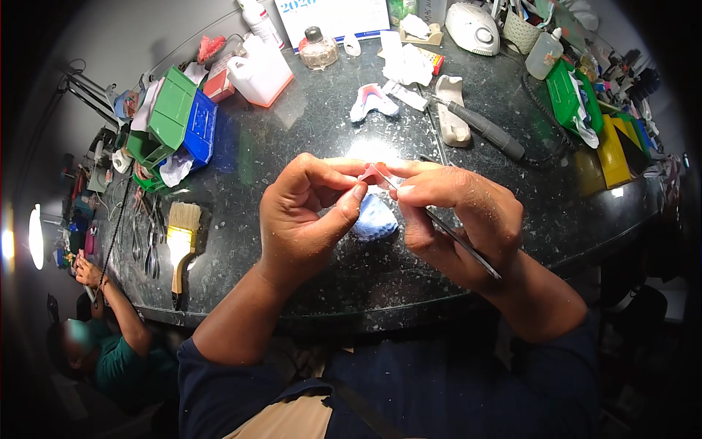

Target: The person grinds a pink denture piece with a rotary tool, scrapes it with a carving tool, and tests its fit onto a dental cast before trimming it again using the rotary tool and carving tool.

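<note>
Over the dark speckled bench, both of my hands meet around a small pink dental plate [371,175]. My left hand [301,219] pinches its left side between thumb and fingers. A slim metal carving tool [468,247] is gripped in my right hand [468,208], its tip reaching the plate and its shaft slanting down to the right. Fingers of the right hand also steady the plate's edge. Just below, partly covered by the hands, a blue-and-white dental cast [376,219] rests on the bench. Farther back lies a white cast with a pink and blue surface [374,103].
A brush [180,245] and metal hand tools [152,241] lie at left, near green [172,110] and blue bins [199,132]. A corded handpiece [486,130], a plastic jug [259,73] and a glass bottle [319,51] stand behind. Another person [121,322] works at far left.
</note>
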Action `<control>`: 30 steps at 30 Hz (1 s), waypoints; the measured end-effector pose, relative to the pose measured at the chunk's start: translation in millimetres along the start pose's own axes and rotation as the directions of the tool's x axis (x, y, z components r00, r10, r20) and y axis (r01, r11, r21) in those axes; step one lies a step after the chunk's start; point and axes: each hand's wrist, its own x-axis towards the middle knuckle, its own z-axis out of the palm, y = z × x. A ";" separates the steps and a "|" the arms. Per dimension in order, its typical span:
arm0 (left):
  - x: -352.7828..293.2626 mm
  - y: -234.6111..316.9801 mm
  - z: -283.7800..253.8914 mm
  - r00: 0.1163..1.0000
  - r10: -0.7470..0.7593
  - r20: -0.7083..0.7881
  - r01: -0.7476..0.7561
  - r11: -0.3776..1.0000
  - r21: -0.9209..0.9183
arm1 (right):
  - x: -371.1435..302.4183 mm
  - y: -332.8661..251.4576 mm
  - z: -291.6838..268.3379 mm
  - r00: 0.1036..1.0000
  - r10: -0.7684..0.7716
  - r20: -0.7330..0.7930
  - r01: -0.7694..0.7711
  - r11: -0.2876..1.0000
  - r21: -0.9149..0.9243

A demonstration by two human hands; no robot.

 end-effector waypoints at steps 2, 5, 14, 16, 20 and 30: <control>-0.5 0.3 1.2 1.000 -0.014 -0.001 0.014 1.000 0.000 | -0.9 0.5 -0.9 1.000 0.012 0.002 -0.012 1.000 0.003; -0.6 -1.1 0.8 1.000 -0.021 -0.001 0.021 1.000 0.016 | -2.4 2.2 -1.4 1.000 0.017 0.026 -0.017 1.000 0.012; 0.7 -2.5 1.0 1.000 -0.029 0.006 0.029 0.999 0.040 | -1.4 3.8 -1.7 0.999 0.017 0.045 -0.018 1.000 0.014; 1.3 -2.2 1.6 0.999 -0.042 0.002 0.042 0.999 0.028 | -1.4 4.0 -1.3 0.999 0.005 0.037 -0.006 1.000 0.025; 4.1 -0.5 -2.6 0.994 -0.102 -0.031 0.097 0.984 -0.152 | -4.1 5.2 -2.5 0.996 0.064 -0.058 -0.056 0.989 0.136; -2.9 14.3 3.2 0.986 -0.167 0.028 0.168 0.958 -0.231 | 3.5 5.0 -7.0 0.916 0.367 0.164 -0.389 0.911 0.135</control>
